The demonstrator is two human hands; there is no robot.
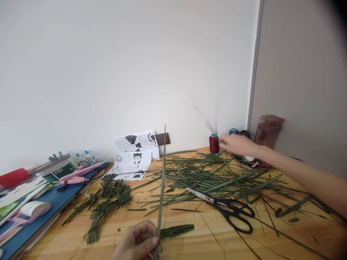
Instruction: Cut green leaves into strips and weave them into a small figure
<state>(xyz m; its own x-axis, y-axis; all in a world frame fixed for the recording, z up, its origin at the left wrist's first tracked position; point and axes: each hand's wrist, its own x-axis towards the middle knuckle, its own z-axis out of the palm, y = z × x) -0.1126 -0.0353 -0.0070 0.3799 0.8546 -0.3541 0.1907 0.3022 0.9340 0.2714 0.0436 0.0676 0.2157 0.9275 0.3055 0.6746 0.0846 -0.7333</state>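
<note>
Head view. Left hand (141, 240), ringed, at the bench's (105, 249) near edge: fingers closed on one long green leaf strip (162, 180), held upright. Right hand (235, 143), blurred, towards the far right corner, beside the red thread spool (214, 144); grasp cannot be told. Black-handled scissors (221, 206), open, right of centre. Loose leaf strips (189, 178), heaped towards the far edge.

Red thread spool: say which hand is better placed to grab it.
Right, probably: the right hand is beside the red thread spool, while the left hand, farther away, pinches a green strip.
</note>
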